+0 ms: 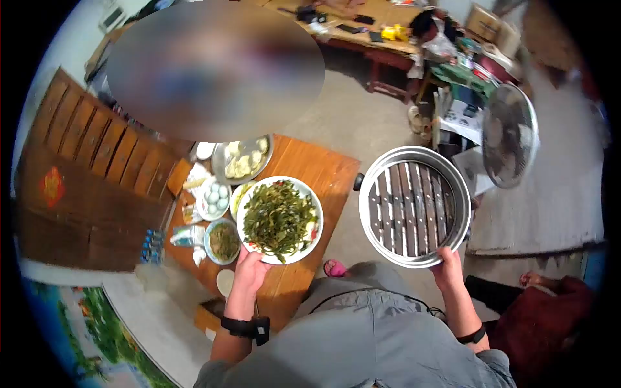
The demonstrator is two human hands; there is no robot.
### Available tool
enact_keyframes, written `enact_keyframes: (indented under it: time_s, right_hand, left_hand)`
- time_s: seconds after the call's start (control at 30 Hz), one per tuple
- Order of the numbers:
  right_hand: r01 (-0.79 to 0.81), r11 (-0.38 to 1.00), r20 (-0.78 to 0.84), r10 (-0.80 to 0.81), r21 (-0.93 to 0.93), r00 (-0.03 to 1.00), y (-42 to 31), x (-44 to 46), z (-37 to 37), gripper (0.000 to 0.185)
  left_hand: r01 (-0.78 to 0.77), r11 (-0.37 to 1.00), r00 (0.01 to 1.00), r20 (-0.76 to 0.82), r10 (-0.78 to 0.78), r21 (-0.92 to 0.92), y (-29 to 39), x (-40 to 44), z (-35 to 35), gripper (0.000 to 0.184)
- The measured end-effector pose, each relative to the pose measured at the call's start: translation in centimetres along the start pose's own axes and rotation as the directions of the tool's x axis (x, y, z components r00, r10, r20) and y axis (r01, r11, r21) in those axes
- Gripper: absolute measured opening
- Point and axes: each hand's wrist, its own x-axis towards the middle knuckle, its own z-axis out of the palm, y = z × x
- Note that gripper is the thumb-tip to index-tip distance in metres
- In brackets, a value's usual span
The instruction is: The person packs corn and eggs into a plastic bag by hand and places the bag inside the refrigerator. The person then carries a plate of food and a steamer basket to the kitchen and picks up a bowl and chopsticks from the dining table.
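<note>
Nearest the camera: gray shirt [330, 343], with both forearms extended forward. Left hand [251, 265]: partly closed at the near rim of a white serving bowl [309, 191], thumb at the edge, fingers beneath largely hidden. Contents: heaped dark green, kelp-like strips [278, 220], with red bits at the margin. Bowl position: over the wooden table [336, 169]; lifted or resting, impossible to tell from above. Right hand [447, 264]: curled, on the near right rim of a round metal steamer pot [404, 261], with dark slats [407, 207] inside; held beyond the table edge, above the floor [343, 97].

Close beside the bowl, on its left: pale eggs [214, 199] in a dish and a small bowl of greens [208, 249]. Farther back: an oval metal dish [221, 158] of pale pieces.

Possible mishaps: strips spilling over the far rim, from a forward tilt under a one-sided grip; steamer pot dipping or twisting loose, from weight hung off a single edge hold; neighboring dishes nudged, from crowding at the left. Further hazards: a knock against the electric fan [510, 136], from a wide rightward swing; a bump from the right elbow, given the dark red sleeve [563, 291] nearby.
</note>
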Motion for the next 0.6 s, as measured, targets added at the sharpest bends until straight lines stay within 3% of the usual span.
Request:
enact_keyframes:
  time_s: [0.2, 0.23, 0.37, 0.43, 0.47, 0.6]
  right_hand:
    - [0.237, 0.97, -0.266, -0.215, 0.052, 0.94, 10.7, -14.1, -0.3, 0.049]
    - [0.271, 0.96, -0.257, -0.244, 0.074, 0.935, 17.1, -12.6, 0.2, 0.053]
    - [0.43, 0.901, -0.438, -0.365, 0.056, 0.822, 26.6, -19.7, 5.8, 0.054]
    - [0.413, 0.91, -0.528, -0.336, 0.032, 0.78, 32.4, -24.6, 8.5, 0.058]
    - [0.426, 0.904, -0.51, -0.353, 0.031, 0.784, 26.1, -22.8, 9.9, 0.059]
    - [0.592, 0.805, -0.634, -0.439, 0.037, 0.637, 28.4, -25.2, 15.1, 0.057]
  left_hand:
    - [0.117, 0.993, 0.929, 0.355, -0.106, -0.009, 0.5, 2.8, -3.2, 0.065]
    - [0.11, 0.994, 0.89, 0.444, -0.103, 0.011, 0.2, 6.0, -6.4, 0.064]
    - [0.22, 0.972, 0.713, 0.668, -0.216, 0.079, 0.3, 7.8, -9.9, 0.063]
    - [0.222, 0.965, 0.616, 0.747, -0.251, 0.142, 0.0, 7.5, -13.0, 0.064]
    - [0.209, 0.964, 0.62, 0.741, -0.259, 0.163, 2.9, 9.9, -9.0, 0.064]
    - [0.232, 0.918, 0.447, 0.803, -0.395, 0.323, 7.8, 12.4, -4.2, 0.067]
